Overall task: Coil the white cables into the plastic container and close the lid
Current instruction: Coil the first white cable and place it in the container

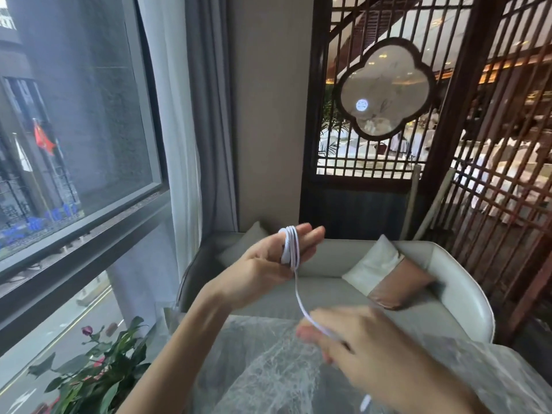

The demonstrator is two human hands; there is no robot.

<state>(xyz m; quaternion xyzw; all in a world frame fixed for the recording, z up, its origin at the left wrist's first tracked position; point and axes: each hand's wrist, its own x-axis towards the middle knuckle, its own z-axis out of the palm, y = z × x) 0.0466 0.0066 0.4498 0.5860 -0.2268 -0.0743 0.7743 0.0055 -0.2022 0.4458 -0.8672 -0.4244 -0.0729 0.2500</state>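
Left hand is raised, palm toward the camera, fingers extended and held together, with several loops of white cable wound around them near the knuckles; thumb not clearly visible, so it looks like the loops sit on the fingers rather than in a closed fist. From the bottom of that coil a single strand drops down and to the right into the right hand, which is lower and closer to the camera. Right hand is motion-blurred; fingers are curled with the strand pinched between thumb and fingers. Strand between the two hands runs fairly straight, slightly curved. A short piece of cable tail shows below the right hand, near the wrist, end blurred. Both hands are above a table with a marbled grey-white top. Beyond the left hand: a grey sofa with a white-and-brown cushion. Left of the left forearm: a plant with a pink bud beside the window. Behind the sofa, a dark wooden lattice screen.
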